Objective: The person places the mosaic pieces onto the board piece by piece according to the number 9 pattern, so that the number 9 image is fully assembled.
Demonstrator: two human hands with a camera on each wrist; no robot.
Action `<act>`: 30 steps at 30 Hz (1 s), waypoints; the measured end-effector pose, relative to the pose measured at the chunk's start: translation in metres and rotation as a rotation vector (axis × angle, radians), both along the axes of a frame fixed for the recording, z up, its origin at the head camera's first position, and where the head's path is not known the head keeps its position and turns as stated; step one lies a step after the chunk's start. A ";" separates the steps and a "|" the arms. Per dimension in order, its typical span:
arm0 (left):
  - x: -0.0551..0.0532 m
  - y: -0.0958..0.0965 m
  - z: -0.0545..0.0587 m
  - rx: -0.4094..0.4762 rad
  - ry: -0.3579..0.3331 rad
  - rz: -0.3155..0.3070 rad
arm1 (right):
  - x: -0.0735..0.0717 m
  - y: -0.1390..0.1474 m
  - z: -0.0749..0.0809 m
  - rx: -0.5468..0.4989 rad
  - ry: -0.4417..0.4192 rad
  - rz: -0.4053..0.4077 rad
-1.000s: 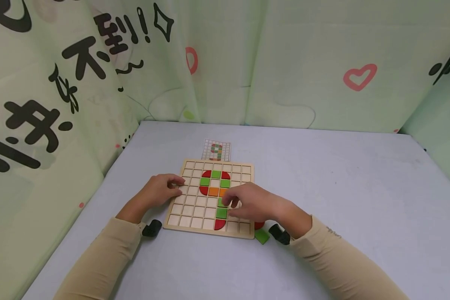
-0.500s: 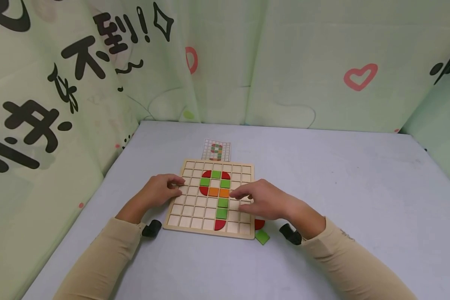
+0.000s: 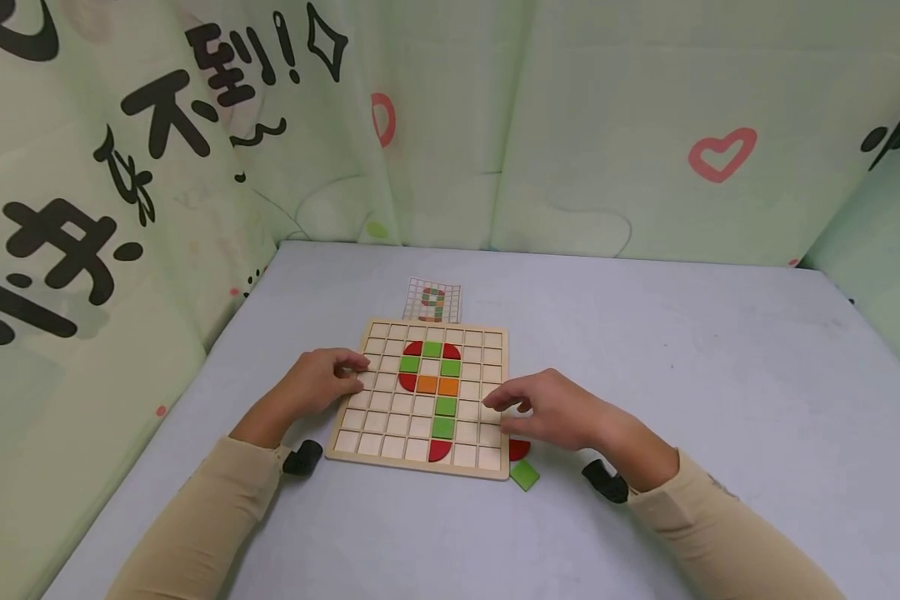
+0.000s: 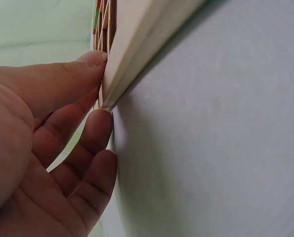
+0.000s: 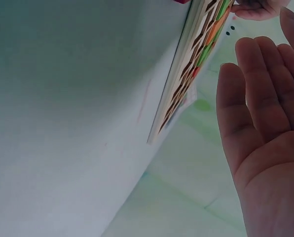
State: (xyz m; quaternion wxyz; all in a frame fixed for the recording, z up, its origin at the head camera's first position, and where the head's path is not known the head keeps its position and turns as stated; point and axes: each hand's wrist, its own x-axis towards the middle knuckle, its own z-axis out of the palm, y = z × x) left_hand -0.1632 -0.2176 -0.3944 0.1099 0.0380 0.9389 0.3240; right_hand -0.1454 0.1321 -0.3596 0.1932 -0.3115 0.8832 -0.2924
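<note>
A square wooden grid board point(image 3: 390, 422) lies on the table. Red quarter-round, green square and orange square tiles point(image 3: 447, 386) fill some of its cells. At the board's left edge my left hand point(image 3: 313, 382) holds the rim between thumb and fingers, which the left wrist view shows close up. My right hand point(image 3: 551, 408) hovers over the board's right edge with nothing in it; its fingers look relaxed and extended in the right wrist view. A red tile point(image 3: 520, 450) and a green square tile point(image 3: 525, 475) lie just off the board's lower right corner, below the right hand.
Behind the board lies a small pattern card point(image 3: 432, 298) printed with a coloured grid design, its lower edge at the board. The table has a pale cloth point(image 3: 675, 358). Green printed curtains point(image 3: 600, 117) hang at the back and sides.
My right hand has drawn back rightward from the middle column of tiles to the board's right edge, uncovering the orange and green tiles. The left hand has stayed in place.
</note>
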 end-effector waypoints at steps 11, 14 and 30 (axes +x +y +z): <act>0.001 0.001 0.002 0.011 -0.007 0.006 | 0.006 0.011 -0.009 -0.033 -0.139 0.014; 0.001 0.001 0.003 0.013 -0.008 0.005 | 0.008 0.016 -0.012 -0.026 -0.131 0.045; -0.001 0.000 -0.001 0.014 -0.007 0.012 | 0.012 0.022 -0.012 0.004 -0.088 0.102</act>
